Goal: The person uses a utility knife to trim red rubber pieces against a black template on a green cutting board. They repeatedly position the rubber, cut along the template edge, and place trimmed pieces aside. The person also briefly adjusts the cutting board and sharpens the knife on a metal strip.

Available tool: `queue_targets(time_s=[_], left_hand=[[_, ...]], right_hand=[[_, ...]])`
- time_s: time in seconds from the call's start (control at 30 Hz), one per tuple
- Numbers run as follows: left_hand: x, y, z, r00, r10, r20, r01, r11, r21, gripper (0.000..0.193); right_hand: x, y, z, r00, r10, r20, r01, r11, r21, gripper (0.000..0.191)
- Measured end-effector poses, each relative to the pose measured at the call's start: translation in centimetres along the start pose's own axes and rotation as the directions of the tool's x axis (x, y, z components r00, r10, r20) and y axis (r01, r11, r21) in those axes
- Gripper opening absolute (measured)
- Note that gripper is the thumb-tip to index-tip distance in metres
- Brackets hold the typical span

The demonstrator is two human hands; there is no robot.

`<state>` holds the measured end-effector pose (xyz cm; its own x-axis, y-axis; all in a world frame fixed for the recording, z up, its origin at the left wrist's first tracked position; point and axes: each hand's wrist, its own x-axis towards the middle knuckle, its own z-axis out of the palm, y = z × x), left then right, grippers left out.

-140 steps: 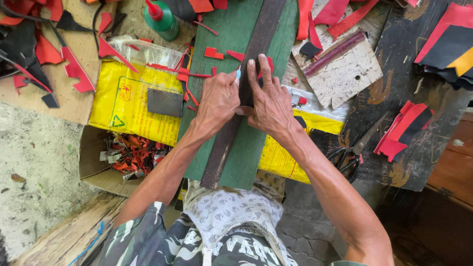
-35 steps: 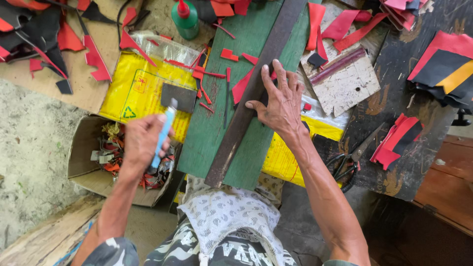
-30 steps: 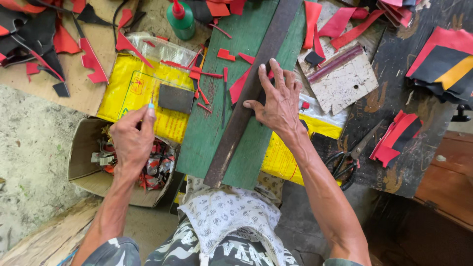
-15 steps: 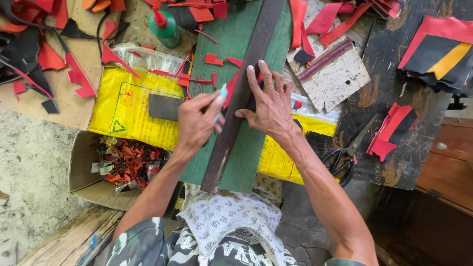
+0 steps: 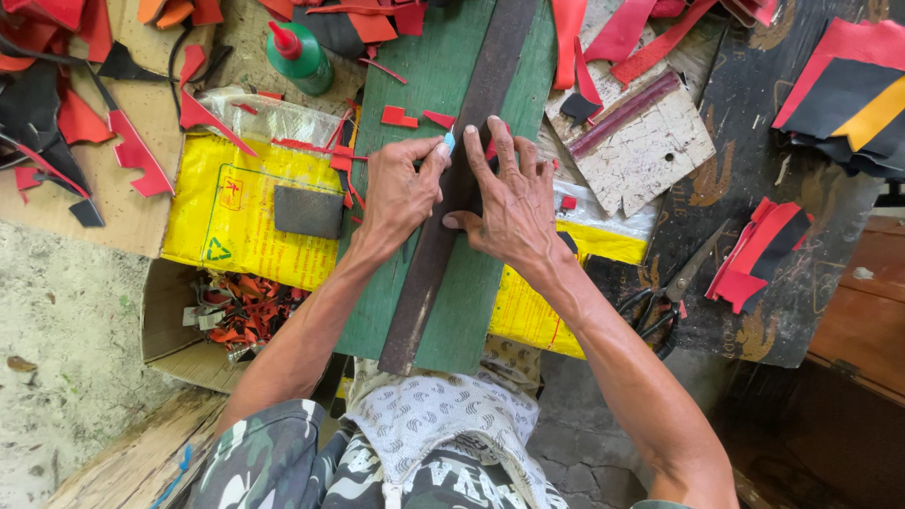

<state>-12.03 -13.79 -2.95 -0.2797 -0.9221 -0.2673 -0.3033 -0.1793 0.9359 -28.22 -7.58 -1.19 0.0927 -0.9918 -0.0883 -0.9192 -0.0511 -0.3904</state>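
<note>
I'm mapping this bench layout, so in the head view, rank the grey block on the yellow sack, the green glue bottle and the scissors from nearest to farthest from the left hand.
From the left hand:
1. Grey block, just to its left on the yellow sack.
2. Green glue bottle, up and to the left, at the top of the bench.
3. Scissors, far to the right, beyond the right hand.

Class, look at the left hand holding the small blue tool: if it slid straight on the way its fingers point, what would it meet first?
Probably the right hand. The left hand points its blue tool across the dark metal bar, and the right hand's fingers press there, nearly touching it.
</note>
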Motion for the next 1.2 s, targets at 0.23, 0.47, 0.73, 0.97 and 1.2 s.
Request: queue_targets(time_s=[0.23, 0.47, 0.73, 0.97, 1.2], left_hand=[[0.4, 0.9, -0.5, 0.987, 0.14, 0.074, -0.15, 0.975, 0.165, 0.028], [0.5, 0.2, 0.3, 0.948, 0.316, 0.038, -0.311, 0.895, 0.32, 0.022], [0.3, -0.4, 0.3, 0.955, 0.293, 0.049, -0.291, 0.89, 0.351, 0.023], [-2.2, -0.3, 0.0, 0.952, 0.304, 0.031, -0.294, 0.886, 0.359, 0.02], [-4.4, 0.1, -0.5, 0.965, 0.258, 0.047, -0.259, 0.904, 0.342, 0.019]], right_hand=[[0.0, 0.3, 0.0, 1.0, -0.023, -0.02, 0.023, 1.0, -0.008, 0.115], [0.1, 0.3, 0.2, 0.999, -0.028, 0.024, 0.028, 0.999, -0.028, 0.115], [0.2, 0.0, 0.1, 0.999, -0.012, 0.05, 0.013, 1.0, -0.019, 0.116], [0.3, 0.0, 0.1, 0.998, -0.018, 0.056, 0.02, 0.999, -0.041, 0.114], [0.2, -0.1, 0.3, 0.999, -0.027, 0.041, 0.03, 0.998, -0.05, 0.114]])
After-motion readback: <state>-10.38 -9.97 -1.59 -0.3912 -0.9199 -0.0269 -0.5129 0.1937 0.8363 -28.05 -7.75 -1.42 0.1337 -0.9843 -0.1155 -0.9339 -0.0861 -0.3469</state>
